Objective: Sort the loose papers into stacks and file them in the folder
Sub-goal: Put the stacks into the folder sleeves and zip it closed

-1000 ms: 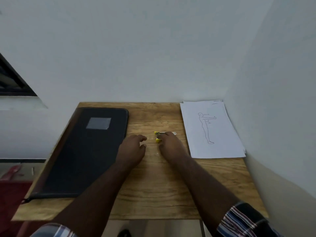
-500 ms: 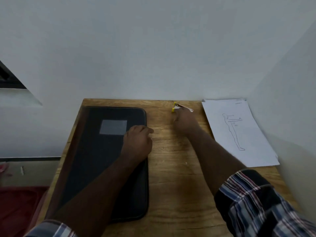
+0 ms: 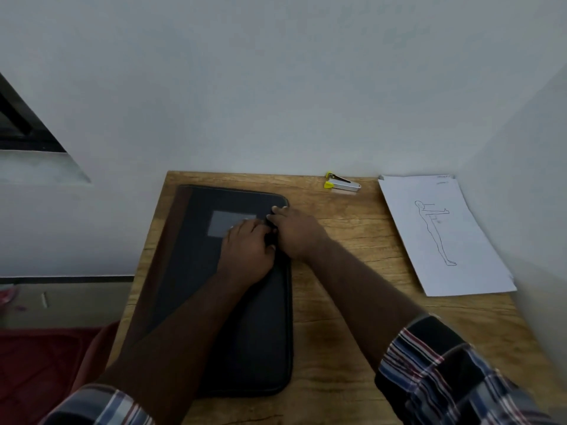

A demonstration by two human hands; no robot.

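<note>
Two bare hands meet at the right edge of the closed black zip-around folder (image 3: 245, 317), which lies flat on the left half of the light brown wooden table (image 3: 346, 348). The folder's long side runs from near to far, and a grey rectangular label patch (image 3: 224, 223) sits on its cover toward the far end.

We see the left hand (image 3: 248, 256) resting on top of the folder cover just near the label patch, with its fingers bent toward the right edge. Whether those fingers pinch anything, we cannot tell, since the contact area is dark and blurred.

The right hand (image 3: 296, 233) lies at the far right corner region of the folder, partly on the table and partly over the folder's edge. Its fingers curl onto that edge beside the left hand's fingers, and the two hands touch or nearly touch. We cannot tell whether the right hand actually grips the edge or a zip pull.

One stack of white paper sheets (image 3: 445, 237) lies on the right side of the table, well apart from the folder, close to the right wall. The top sheet carries a line drawing of a standing human figure with one arm extended.

A small stapler with a yellow end and silver body (image 3: 342, 184) lies at the far edge of the table, between folder and papers, touching neither.

Both forearms are bare, with plaid sleeves (image 3: 445, 378) pushed up.
</note>
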